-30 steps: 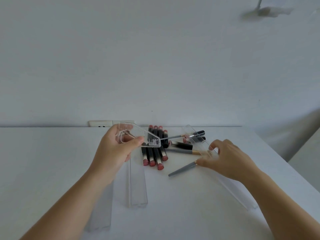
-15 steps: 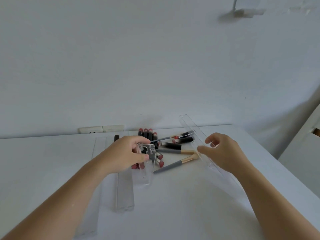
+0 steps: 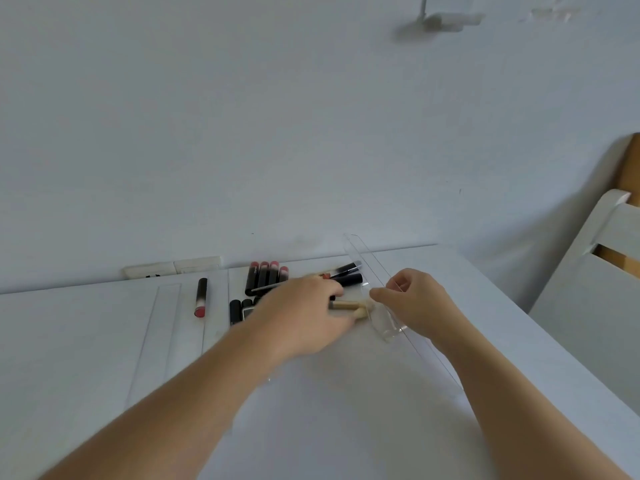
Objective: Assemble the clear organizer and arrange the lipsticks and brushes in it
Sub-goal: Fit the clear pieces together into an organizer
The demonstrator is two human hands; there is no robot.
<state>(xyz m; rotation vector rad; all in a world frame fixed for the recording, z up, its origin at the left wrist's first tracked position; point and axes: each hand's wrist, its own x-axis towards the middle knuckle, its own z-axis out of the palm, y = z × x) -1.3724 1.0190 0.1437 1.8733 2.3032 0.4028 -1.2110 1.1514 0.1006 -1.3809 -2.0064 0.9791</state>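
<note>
Forearms reach in from the near edge over the white table (image 3: 346,427). The left hand (image 3: 304,317) lies over the middle of the clutter, knuckles up; its fingers are hidden beneath it, so I cannot tell whether it grips anything, though a tan brush handle (image 3: 349,306) pokes out at its right side. The right hand (image 3: 415,303) is curled, thumb and forefinger pinching the long clear organizer panel (image 3: 374,268), which runs from the near right toward the far wall and is tipped up on edge. A smaller clear piece (image 3: 388,323) sits just beside that hand; whether it is joined to the panel is unclear.

To the left, two more clear strips (image 3: 166,341) lie flat, barely visible. Farther off, dark lipsticks with pink ends (image 3: 266,275) lie bunched, one lipstick (image 3: 201,297) lies apart to the left, and a black-handled brush (image 3: 346,270) rests near the far end of the panel.

Likely trouble: the transparent parts are hard to see, so a slot may be missed and the panel may slip. The left hand, working amid loose round tubes, could also nudge them rolling toward the panel or the table edge.
</note>
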